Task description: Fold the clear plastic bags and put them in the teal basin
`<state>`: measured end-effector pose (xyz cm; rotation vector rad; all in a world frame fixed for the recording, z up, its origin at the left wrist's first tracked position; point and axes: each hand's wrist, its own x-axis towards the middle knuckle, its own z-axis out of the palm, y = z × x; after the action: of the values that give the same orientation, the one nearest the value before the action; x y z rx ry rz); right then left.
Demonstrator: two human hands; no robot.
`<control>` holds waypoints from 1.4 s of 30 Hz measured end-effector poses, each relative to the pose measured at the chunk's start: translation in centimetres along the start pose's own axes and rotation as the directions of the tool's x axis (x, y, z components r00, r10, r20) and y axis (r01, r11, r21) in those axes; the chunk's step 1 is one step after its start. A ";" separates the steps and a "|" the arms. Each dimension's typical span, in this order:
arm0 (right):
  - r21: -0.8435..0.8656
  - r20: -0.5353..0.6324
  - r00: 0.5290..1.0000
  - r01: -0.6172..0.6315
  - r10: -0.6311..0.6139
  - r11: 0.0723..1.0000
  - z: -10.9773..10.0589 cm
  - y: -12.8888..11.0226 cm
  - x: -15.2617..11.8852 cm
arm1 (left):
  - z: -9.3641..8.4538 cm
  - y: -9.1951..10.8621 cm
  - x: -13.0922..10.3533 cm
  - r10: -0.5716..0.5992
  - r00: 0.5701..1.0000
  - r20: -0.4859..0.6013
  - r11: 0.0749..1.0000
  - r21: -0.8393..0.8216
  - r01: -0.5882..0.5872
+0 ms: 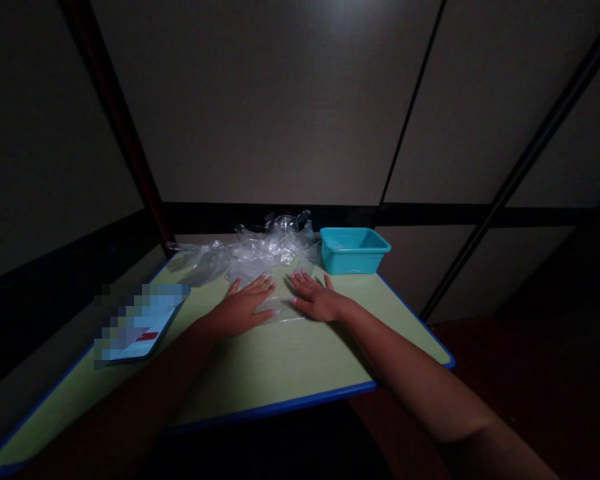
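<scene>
My left hand (pixel 243 308) lies flat with its fingers spread near the middle of the table. Opposite it, my right hand (pixel 317 298) is also flat, fingers stretched out and thumb pointing toward the left thumb. Between and under the two hands is a thin clear plastic bag (pixel 285 311), laid out flat; its edges are hard to make out. Just beyond my fingertips rises a crumpled heap of clear plastic bags (pixel 275 250), which spreads to the left along the table's far side.
A turquoise plastic basket (pixel 355 262) stands at the far right of the pale green table (pixel 260 387), which has a blue edge. At the left lies a flat, light-blue item (pixel 153 327), partly blurred out. Panelled doors (pixel 280 133) stand close behind the table.
</scene>
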<state>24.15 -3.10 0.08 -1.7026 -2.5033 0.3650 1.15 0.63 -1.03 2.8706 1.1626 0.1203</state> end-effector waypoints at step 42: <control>0.030 0.122 0.944 0.306 -0.307 0.952 0.8 -4.7 -1.8 | -0.1 0.4 -0.7 -0.167 0.958 0.231 0.979 -0.076 0.189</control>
<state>20.41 -6.57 0.55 -1.2898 -2.7913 0.4669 0.92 -0.09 -0.99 2.5979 1.3212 -0.1458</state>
